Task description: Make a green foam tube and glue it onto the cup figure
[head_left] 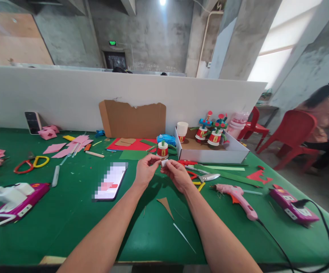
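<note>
My left hand and my right hand meet over the middle of the table, fingers pinched. A small white piece, perhaps paper, sits between their fingertips, with a thin brownish bit beside it at the left fingers. Just beyond stands an upturned paper cup with a red band, a green coil on top and striped green arms. Scissors with red and yellow handles lie right of my right hand. A phone lies left of my left forearm. Below the hands lies a brown card scrap.
A white box at the back right holds a plain cup and two decorated cup figures. A pink glue gun with a trailing cord and a purple power strip lie right. Scissors, pink paper scraps and another power strip are left.
</note>
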The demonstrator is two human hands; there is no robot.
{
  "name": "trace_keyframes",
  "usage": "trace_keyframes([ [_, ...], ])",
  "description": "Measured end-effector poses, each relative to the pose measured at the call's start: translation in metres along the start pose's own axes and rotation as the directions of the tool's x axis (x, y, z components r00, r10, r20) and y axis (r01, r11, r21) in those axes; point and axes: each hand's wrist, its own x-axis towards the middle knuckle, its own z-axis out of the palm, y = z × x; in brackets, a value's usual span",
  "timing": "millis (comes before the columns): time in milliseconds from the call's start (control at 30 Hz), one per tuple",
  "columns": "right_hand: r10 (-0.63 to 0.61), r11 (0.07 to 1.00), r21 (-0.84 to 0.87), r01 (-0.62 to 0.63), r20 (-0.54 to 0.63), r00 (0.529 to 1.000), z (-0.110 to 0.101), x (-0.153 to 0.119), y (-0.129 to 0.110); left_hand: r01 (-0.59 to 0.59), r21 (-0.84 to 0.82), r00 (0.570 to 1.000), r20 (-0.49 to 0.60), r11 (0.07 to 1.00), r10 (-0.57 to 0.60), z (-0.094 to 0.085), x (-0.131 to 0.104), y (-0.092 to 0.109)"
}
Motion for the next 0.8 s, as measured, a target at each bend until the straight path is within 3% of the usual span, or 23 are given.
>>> trace_keyframes([
  [167, 0.035, 0.999, 0.009, -0.035, 0.027, 0.999, -0.0017, -0.0004, -0.0032, 0.037, -0.043, 0.999, 0.024, 0.998, -0.036, -0.0016, 0.0018, -0.0005],
  [467, 0.093, 0.996, -0.005, -0.093, -0.057, 0.994, -0.0055, -0.0004, -0.0064, -0.215, 0.112, 0.976, 0.065, 0.970, 0.209, -0.0042, -0.0015, 0.0003],
  [800, 0.073, 0.997, -0.023, -0.075, -0.082, 0.994, -0.0040, -0.0006, -0.0061, -0.288, 0.161, 0.955, 0.124, 0.944, 0.270, -0.0069, -0.0021, -0.0034],
])
